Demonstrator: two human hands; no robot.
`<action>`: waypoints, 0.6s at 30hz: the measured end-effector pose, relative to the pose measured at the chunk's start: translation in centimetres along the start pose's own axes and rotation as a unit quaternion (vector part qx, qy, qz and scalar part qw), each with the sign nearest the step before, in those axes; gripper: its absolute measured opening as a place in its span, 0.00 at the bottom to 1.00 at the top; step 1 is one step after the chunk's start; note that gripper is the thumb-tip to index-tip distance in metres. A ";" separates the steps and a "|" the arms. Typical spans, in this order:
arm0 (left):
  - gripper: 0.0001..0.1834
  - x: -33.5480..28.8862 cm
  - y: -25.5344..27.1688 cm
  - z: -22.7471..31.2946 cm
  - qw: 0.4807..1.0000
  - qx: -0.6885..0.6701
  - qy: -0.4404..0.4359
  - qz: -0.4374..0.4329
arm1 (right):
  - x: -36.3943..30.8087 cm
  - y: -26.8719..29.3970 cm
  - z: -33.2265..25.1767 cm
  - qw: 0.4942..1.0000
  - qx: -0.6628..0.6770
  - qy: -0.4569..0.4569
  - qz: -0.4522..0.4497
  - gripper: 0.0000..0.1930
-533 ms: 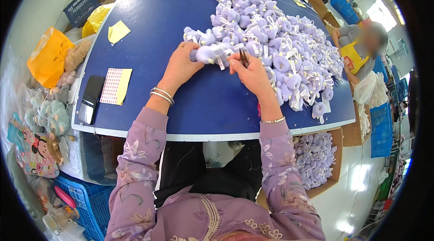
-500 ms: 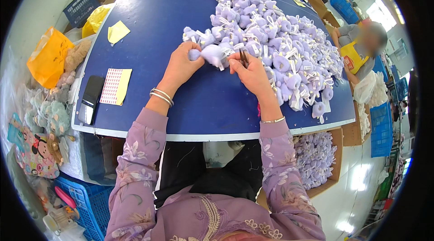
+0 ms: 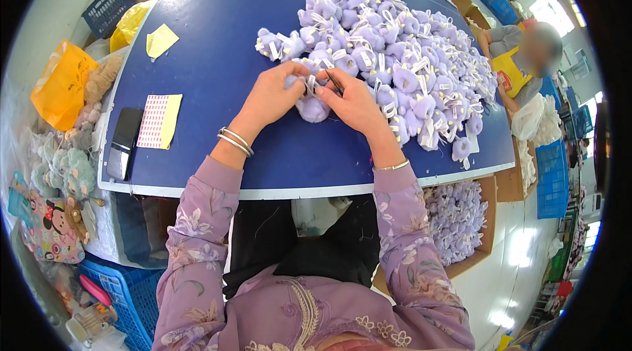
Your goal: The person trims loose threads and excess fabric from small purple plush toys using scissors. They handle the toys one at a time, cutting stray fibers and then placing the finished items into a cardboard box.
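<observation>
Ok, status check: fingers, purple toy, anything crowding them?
Left fingers gripping purple toy. Right fingers holding dark snips, close by toy. Toy pile crowding just beyond.

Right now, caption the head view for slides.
Left hand holds a purple toy, right hand a dark tool, beside a toy pile on a blue table.

The plush toys (image 3: 395, 55) toward one o'clock are lilac, the tabletop (image 3: 210, 35) dark blue. The sticker sheet (image 3: 158, 122) near nine o'clock has red rows on white; the mauve sleeves (image 3: 197, 246) carry pale flowers.
</observation>
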State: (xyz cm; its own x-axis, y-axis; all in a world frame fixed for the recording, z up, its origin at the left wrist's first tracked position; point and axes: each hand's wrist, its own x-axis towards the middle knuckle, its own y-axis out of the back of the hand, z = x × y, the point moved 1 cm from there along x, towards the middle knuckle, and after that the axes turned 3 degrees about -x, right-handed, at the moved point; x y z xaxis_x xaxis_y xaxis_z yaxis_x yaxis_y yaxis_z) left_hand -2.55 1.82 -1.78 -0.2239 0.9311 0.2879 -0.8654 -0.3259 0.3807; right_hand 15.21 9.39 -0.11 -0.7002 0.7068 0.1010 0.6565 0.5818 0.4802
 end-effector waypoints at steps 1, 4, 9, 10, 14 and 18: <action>0.13 0.1 0.3 0.2 1.000 -0.015 0.021 0.006 | 0.0 0.2 0.2 1.000 -0.003 0.007 0.005 0.14; 0.12 0.3 0.8 0.0 0.993 -0.060 0.105 0.004 | -0.4 0.4 -0.6 0.997 -0.057 0.045 -0.013 0.12; 0.15 0.3 0.6 0.4 0.974 -0.175 0.143 0.011 | -0.3 -0.2 -0.9 0.993 -0.096 0.056 -0.049 0.09; 0.15 0.3 0.8 0.6 0.971 -0.194 0.139 0.004 | -0.3 -0.2 -0.5 0.997 -0.060 0.037 -0.033 0.09; 0.16 0.3 1.2 0.6 0.959 -0.244 0.140 -0.044 | 0.0 0.6 0.7 0.998 0.053 0.017 0.041 0.09; 0.27 -0.4 1.2 2.9 0.953 -0.228 0.108 -0.166 | 0.0 1.0 0.2 0.971 0.217 -0.032 0.092 0.08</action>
State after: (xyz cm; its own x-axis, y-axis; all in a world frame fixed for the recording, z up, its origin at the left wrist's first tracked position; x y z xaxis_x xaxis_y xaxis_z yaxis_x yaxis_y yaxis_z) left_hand -2.16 0.55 1.13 0.0528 0.9985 0.0121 -0.9985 0.0529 -0.0165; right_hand 15.94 10.03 0.21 -0.5499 0.8305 0.0887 0.8352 0.5482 0.0448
